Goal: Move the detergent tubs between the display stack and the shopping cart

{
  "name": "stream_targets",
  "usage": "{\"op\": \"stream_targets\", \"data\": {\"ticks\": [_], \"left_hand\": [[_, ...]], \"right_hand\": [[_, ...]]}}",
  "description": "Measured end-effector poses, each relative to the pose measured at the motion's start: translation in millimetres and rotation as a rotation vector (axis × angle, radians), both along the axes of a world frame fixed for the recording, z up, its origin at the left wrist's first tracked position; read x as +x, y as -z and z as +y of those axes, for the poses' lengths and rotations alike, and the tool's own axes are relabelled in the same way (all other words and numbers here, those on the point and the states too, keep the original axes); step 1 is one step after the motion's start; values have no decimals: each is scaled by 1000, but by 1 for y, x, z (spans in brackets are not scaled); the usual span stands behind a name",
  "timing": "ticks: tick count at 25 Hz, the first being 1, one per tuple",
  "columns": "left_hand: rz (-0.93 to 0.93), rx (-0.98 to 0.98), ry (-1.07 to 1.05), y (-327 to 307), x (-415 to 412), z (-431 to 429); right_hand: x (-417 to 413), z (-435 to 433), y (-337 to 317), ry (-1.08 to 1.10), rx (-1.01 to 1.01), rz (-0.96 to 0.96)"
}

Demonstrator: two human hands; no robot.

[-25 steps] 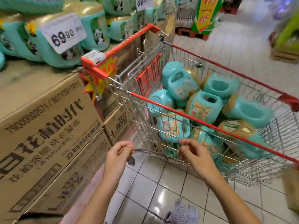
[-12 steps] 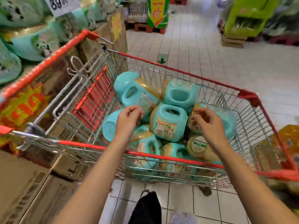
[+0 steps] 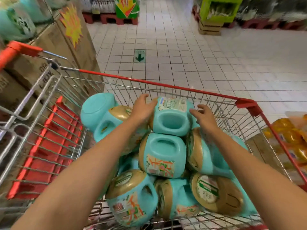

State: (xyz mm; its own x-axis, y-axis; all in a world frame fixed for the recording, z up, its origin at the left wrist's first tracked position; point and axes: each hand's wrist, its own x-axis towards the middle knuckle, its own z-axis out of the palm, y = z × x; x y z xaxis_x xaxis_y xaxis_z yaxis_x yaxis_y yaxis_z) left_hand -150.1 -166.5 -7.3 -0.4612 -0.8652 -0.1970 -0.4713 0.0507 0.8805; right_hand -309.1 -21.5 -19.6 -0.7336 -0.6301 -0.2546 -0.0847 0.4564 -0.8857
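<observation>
Inside the shopping cart [image 3: 166, 85], at twelve o'clock of the heap, the topmost detergent tub [image 3: 172, 121] lay on its side upon other teal tubs [image 3: 163, 156]. The left grip [image 3: 142, 109] pressed the tub's nine o'clock flank, open, with its fingers loosely spread. The right grip [image 3: 204, 117] hovered at the tub's three o'clock edge, fingers slack, holding nothing. At ten o'clock the display stack [image 3: 18, 25] stood on cardboard boxes [image 3: 49, 52].

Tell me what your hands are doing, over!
Left hand and right hand open, either side of the far tub in the cart. Not lifted yet. Other tubs piled beneath, nothing above it.
</observation>
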Motion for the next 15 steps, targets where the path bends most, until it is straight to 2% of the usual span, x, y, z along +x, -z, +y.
{"op": "stream_targets", "data": {"ticks": [2,4,6,11,15], "left_hand": [[-75,142,-10,12,-21,-15],[-75,267,-13,25,-35,-20],[-71,227,61,39,-41,-16],[143,321,-162,47,-38,-5],[299,268,-190,24,-29,9]], "right_hand": [[-11,-11,8,-37,47,-140],[-25,-24,17,-39,69,-239],[-35,-35,25,-64,90,-342],[-38,-39,30,-158,29,-432],[-30,-19,9,-93,-108,-446]]}}
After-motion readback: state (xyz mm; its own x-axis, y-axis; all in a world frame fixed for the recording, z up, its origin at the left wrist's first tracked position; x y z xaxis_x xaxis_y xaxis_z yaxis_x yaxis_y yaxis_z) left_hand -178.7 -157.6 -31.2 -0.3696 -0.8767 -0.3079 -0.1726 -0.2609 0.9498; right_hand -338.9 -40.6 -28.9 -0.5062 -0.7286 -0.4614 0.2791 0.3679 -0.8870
